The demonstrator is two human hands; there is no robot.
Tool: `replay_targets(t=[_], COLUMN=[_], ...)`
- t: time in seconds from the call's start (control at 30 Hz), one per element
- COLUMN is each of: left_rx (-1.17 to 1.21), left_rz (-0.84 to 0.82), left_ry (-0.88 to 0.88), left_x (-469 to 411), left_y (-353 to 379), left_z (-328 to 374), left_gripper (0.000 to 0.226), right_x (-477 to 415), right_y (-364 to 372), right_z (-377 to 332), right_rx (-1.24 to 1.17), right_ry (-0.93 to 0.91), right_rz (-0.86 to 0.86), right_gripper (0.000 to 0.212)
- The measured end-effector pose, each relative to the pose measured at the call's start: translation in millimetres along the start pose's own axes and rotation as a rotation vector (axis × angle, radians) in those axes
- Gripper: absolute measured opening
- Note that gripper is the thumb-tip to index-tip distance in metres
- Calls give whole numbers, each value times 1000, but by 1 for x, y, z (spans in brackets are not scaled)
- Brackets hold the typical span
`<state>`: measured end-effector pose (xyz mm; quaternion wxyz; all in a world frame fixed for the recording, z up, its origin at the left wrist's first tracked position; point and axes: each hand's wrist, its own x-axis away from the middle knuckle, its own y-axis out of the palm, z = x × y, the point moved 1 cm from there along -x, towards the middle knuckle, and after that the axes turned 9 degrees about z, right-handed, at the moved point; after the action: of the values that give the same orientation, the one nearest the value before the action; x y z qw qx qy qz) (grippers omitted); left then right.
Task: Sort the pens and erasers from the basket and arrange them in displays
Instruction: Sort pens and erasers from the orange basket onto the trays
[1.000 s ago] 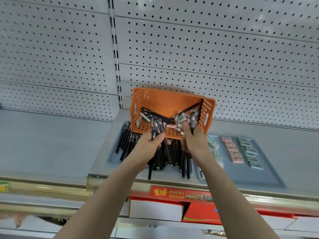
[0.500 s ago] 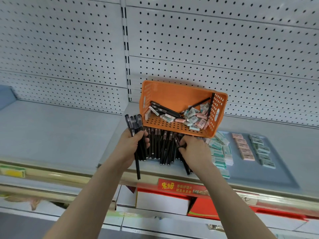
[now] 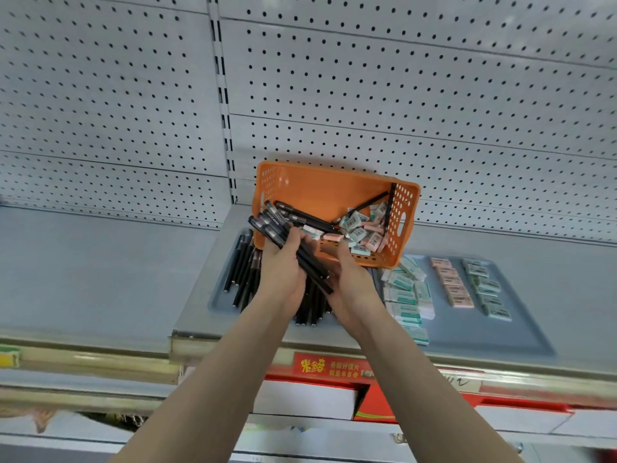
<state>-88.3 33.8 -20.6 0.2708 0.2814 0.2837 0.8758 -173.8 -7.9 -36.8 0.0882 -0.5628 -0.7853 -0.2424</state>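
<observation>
The left hand (image 3: 282, 272) grips a pen bundle (image 3: 267, 223). The right hand (image 3: 350, 285) touches its lower end; whether it grips cannot be told. Both hands partly hide pens (image 3: 240, 269) beneath.

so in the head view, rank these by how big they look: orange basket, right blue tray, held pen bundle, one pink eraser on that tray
1-2. orange basket and blue tray: look about alike, so not ranked
3. pen bundle
4. pink eraser, clearly smallest

One basket (image 3: 320, 192), two trays (image 3: 218, 297) (image 3: 521, 332), two hands (image 3: 283, 272) (image 3: 350, 282)
</observation>
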Motion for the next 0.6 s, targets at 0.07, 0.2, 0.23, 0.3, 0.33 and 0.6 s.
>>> replay_targets(t=[0.07,0.2,0.23,0.3,0.33,0.6], left_rx=[-77,-201,-293,-586,-758,-1721], left_rz=[-22,-34,-13,63,115,248], left_ry=[-20,63,135,316,395,417], left_x=[7,8,6,-2,-8,-35], left_y=[1,-7,-12,-29,-41,-98], left_z=[-14,-11,-4,12,21,36], left_gripper=[22,13,13,18,20,46], right_x=[-4,-10,-12,-16,-19,-46], right_y=[2,-8,-11,-15,-15,23], right_z=[-6,-7,-9,-17,-19,13], right_rx=[8,346,502,787,912,1343], right_ry=[-49,-229,-344,-600,-727,-1091], right_rz=[31,39,34,22,-2,-384], right_gripper=[44,34,29,28,29,28])
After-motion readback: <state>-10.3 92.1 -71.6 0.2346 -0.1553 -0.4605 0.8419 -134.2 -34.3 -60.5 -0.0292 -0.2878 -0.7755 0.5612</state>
